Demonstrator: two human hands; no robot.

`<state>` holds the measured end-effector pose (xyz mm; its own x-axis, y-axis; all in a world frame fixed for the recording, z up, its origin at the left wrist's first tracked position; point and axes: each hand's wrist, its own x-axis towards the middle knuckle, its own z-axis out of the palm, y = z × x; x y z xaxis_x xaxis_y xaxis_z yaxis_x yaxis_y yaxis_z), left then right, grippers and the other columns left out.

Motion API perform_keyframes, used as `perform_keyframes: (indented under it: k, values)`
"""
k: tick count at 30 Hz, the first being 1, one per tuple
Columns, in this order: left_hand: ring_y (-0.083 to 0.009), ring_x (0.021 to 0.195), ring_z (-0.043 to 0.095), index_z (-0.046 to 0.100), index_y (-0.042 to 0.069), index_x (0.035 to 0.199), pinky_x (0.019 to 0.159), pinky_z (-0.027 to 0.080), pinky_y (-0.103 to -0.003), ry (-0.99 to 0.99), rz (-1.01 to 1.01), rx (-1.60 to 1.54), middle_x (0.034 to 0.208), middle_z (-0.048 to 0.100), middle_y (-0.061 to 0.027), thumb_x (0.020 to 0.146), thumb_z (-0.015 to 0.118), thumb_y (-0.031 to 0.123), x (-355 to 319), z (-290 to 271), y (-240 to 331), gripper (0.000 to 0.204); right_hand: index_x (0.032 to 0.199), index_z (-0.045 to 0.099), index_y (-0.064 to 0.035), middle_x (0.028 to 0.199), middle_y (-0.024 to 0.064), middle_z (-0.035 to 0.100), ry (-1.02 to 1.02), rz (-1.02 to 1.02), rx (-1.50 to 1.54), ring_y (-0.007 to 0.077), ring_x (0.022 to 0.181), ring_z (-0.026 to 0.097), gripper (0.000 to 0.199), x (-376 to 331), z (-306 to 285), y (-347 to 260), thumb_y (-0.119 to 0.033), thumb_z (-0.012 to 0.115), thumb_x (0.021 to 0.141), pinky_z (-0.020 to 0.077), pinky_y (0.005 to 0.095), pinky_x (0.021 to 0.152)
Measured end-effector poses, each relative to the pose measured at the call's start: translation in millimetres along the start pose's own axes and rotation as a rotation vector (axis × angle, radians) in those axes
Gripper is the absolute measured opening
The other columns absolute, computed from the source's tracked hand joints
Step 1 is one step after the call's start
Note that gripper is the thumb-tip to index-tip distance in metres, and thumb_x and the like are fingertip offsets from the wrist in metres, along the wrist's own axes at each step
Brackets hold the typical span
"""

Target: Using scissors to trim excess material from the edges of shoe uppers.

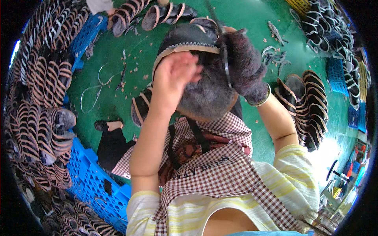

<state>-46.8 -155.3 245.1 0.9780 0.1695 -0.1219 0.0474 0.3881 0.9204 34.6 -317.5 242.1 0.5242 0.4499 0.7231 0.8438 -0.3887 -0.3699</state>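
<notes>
A large black slipper (185,37) with grey fuzzy lining and a tan edge with pale zigzag stitching is raised close in front of me. My left hand (179,70), bare, is beside its opening with fingers bent; motion smears them. My right hand (248,67) wears a dark knitted glove and is wrapped against the slipper's right side, its fingertips mostly hidden. A thin dark strip or rod (225,59) runs down between the glove and the slipper; what it is, I cannot make out. Below lies my brown-and-white checked apron (204,173).
Stacked slippers (39,129) and blue plastic crates (94,181) line the left. More slippers stand at the top (169,15) and on the right (309,110). Grey scraps (275,57) and a white cord (92,92) lie on the green floor (106,74). Another person's hand (111,11) shows top left.
</notes>
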Motion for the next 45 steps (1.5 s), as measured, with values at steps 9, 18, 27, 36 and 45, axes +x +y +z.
perform_keyframes:
  k: [9,18,27,36,45]
  values:
    - [-0.0267,0.079,0.054,0.057,0.004,0.086,0.069,0.044,-0.036,0.112,1.013,1.197,0.086,0.058,-0.0071,0.073,0.062,0.007,36.2,-14.8,-11.4,0.015,0.117,0.048,-0.0044,0.086,0.0058,0.06,-0.123,0.195,0.081,0.0166,0.079,0.058,0.04,-24.1,-24.5,31.9,-0.014,0.06,0.08,0.0464,0.0284,0.072]
    - [-0.0278,0.069,0.054,0.054,0.001,0.08,0.063,0.042,-0.034,-0.301,0.391,1.34,0.076,0.052,-0.0114,0.074,0.06,0.008,43.6,-18.3,-22.6,0.01,0.12,0.05,-0.0096,0.102,0.012,0.061,-0.497,0.243,0.476,0.0199,0.086,0.06,0.053,-53.6,13.8,144.8,-0.023,0.069,0.072,0.0481,0.0314,0.074]
    - [-0.0064,0.068,0.051,0.055,0.005,0.082,0.06,0.039,-0.023,0.102,-0.083,0.076,0.077,0.055,0.0028,0.09,0.049,0.017,12.3,-74.6,-35.9,0.015,0.112,0.05,-0.0037,0.089,0.0045,0.056,-0.175,0.663,1.039,0.0094,0.081,0.051,0.046,-46.1,-1.3,69.8,-0.017,0.066,0.071,0.044,0.0247,0.069]
    - [-0.0125,0.078,0.053,0.053,0.001,0.101,0.072,0.042,-0.025,0.207,0.172,0.169,0.088,0.056,-0.0018,0.092,0.045,0.027,-3.4,-107.1,-48.5,0.028,0.117,0.044,0.0005,0.091,0.0024,0.054,0.213,0.913,1.148,0.0122,0.082,0.053,0.039,-30.3,35.0,31.9,-0.004,0.054,0.079,0.0434,0.0233,0.076]
    - [-0.0158,0.087,0.056,0.052,0.002,0.101,0.08,0.044,-0.028,0.449,0.126,0.04,0.096,0.059,-0.0065,0.094,0.038,0.023,-37.4,-151.1,5.5,0.026,0.114,0.048,-0.0035,0.091,0.0075,0.057,-0.108,0.575,0.974,0.0152,0.081,0.055,0.044,-11.7,19.6,1.3,-0.015,0.067,0.075,0.0459,0.0282,0.07]
